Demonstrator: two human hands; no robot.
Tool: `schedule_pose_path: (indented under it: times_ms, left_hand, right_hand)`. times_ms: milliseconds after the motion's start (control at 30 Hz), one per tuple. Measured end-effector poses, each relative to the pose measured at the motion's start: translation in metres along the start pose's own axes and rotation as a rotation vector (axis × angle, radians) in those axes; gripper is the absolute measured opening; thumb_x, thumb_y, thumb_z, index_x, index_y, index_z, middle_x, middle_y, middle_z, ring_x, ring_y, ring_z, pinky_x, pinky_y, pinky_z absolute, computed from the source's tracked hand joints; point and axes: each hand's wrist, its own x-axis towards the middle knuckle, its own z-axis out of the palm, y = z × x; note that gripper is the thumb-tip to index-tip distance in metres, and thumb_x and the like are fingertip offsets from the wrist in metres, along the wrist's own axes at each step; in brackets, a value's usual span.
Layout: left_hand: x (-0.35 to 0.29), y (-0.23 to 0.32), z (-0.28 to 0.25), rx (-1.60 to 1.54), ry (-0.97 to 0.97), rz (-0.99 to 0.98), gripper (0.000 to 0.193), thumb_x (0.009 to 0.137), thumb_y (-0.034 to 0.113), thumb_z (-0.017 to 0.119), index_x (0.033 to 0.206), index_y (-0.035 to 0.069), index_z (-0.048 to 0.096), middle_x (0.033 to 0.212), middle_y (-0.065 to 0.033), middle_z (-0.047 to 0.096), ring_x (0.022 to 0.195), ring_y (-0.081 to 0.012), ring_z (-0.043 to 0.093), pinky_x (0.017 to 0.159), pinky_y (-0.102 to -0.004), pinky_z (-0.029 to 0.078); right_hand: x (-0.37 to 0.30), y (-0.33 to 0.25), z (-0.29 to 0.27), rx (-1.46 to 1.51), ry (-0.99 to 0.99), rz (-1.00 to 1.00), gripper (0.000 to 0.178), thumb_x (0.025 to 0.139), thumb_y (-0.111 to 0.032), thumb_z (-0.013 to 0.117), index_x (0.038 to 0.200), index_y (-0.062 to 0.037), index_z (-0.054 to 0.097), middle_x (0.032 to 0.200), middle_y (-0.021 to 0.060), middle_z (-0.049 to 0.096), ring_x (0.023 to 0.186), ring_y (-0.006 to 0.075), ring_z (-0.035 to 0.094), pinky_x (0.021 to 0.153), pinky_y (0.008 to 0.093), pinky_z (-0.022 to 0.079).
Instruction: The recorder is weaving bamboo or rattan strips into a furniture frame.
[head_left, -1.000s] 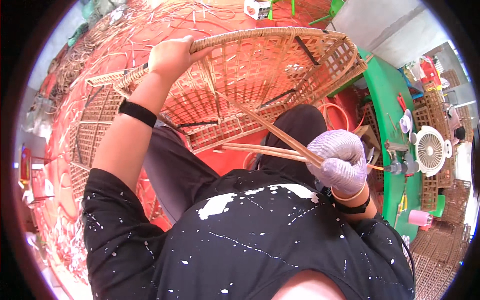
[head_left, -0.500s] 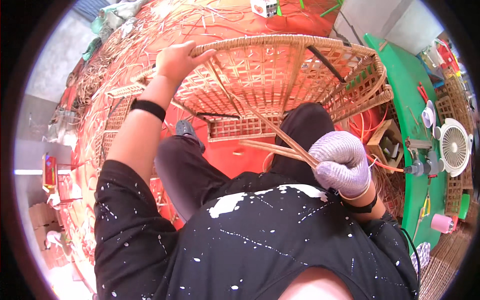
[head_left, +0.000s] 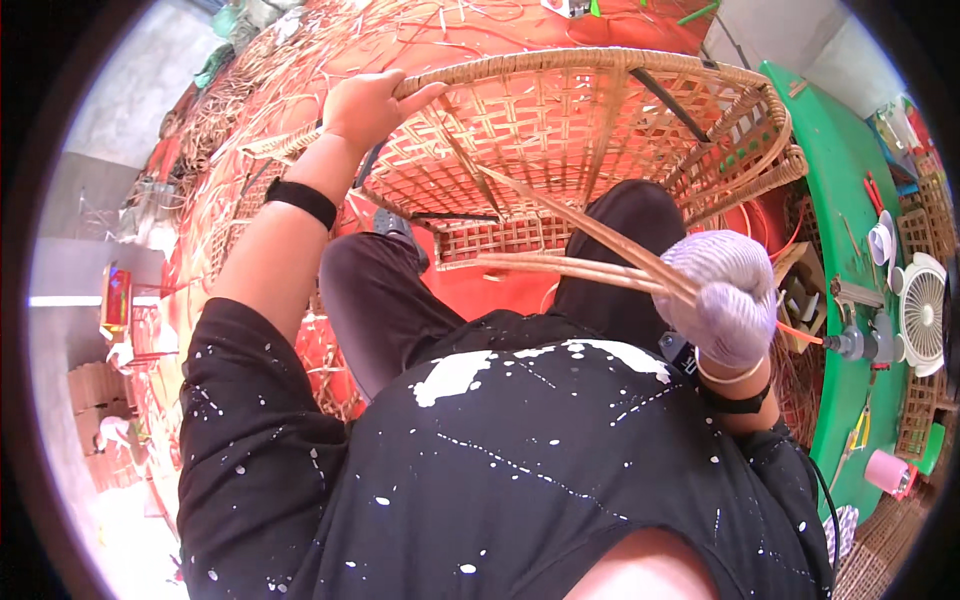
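My bare left hand (head_left: 368,108) grips the wrapped upper rim of a woven rattan piece (head_left: 530,110), shaped like a wide basket or seat with an open lattice and dark frame bars. That piece leans in front of my knees. My right hand (head_left: 722,298), in a pale lilac knitted glove, is closed around several rattan strips (head_left: 590,230). They stick out to the left from the fist, and the longest slants up in front of the lattice. Whether its far tip touches the weave I cannot tell.
Loose strips (head_left: 300,75) litter the red floor at the upper left. On the right stands a green table (head_left: 835,160) with a white fan (head_left: 922,312), a power tool (head_left: 862,338), pliers (head_left: 858,432) and a pink cup (head_left: 888,472). A wooden box (head_left: 800,290) sits beside it.
The whole view has shifted a little. My right fist has moved right and slightly up with the strips. My left hand stays on the rim.
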Motion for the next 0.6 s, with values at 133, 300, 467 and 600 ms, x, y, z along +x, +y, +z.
schedule_pose_path:
  times_ms: [133, 300, 467, 600]
  left_hand:
    - [-0.007, -0.008, 0.001, 0.068, 0.006, -0.008, 0.051, 0.076, 0.062, 0.051, 0.073, 0.012, 0.061, 0.063, -0.0108, 0.061, 0.062, -0.0296, 0.061, 0.053, -0.0398, 0.048]
    - [-0.003, 0.002, -0.005, 0.006, -0.105, -0.067, 0.06, 0.078, 0.064, 0.047, 0.074, 0.005, 0.06, 0.072, -0.0169, 0.062, 0.074, -0.0325, 0.062, 0.066, -0.0417, 0.048]
    - [-0.005, 0.004, -0.009, -0.009, -0.09, -0.078, 0.059, 0.079, 0.063, 0.046, 0.076, 0.006, 0.06, 0.074, -0.0162, 0.063, 0.074, -0.0325, 0.061, 0.067, -0.0416, 0.048]
    - [-0.007, -0.002, -0.005, -0.069, -0.099, -0.107, 0.06, 0.077, 0.065, 0.045, 0.079, 0.007, 0.06, 0.076, -0.0155, 0.063, 0.076, -0.0319, 0.061, 0.068, -0.0414, 0.047]
  right_hand:
    - [0.003, -0.012, 0.015, -0.274, -0.192, -0.122, 0.011, 0.074, -0.005, 0.065, 0.069, 0.0033, 0.06, 0.05, 0.0028, 0.053, 0.041, 0.0092, 0.048, 0.039, 0.0231, 0.035]
    - [-0.009, -0.019, 0.016, -0.301, -0.215, -0.03, 0.011, 0.075, -0.005, 0.065, 0.068, 0.002, 0.06, 0.048, 0.0029, 0.05, 0.041, 0.011, 0.048, 0.041, 0.0247, 0.035]
    - [-0.015, -0.013, 0.017, -0.404, -0.257, -0.057, 0.009, 0.075, -0.004, 0.063, 0.07, 0.0027, 0.06, 0.048, 0.0027, 0.05, 0.04, 0.0114, 0.048, 0.04, 0.0247, 0.035]
    - [-0.022, -0.011, 0.019, -0.299, -0.084, 0.005, 0.008, 0.075, -0.004, 0.063, 0.072, 0.0034, 0.061, 0.051, 0.0033, 0.053, 0.04, 0.0102, 0.049, 0.039, 0.0223, 0.036]
